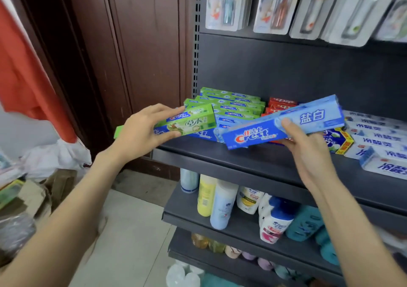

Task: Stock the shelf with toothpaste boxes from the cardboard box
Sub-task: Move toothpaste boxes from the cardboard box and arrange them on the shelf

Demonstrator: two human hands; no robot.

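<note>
My left hand grips a green Crest toothpaste box at the left end of the dark shelf, its far end over the shelf. My right hand holds a long blue Crest toothpaste box from below, thumb on its front, tilted up to the right above the shelf. Behind them lie stacked green boxes, red boxes and blue boxes. The cardboard box sits low at the left, partly out of view.
White toothpaste boxes fill the shelf's right side. Toothbrush packs hang above. Bottles stand on the lower shelves. A brown wooden door and red cloth are left of the rack, with white bags on the floor.
</note>
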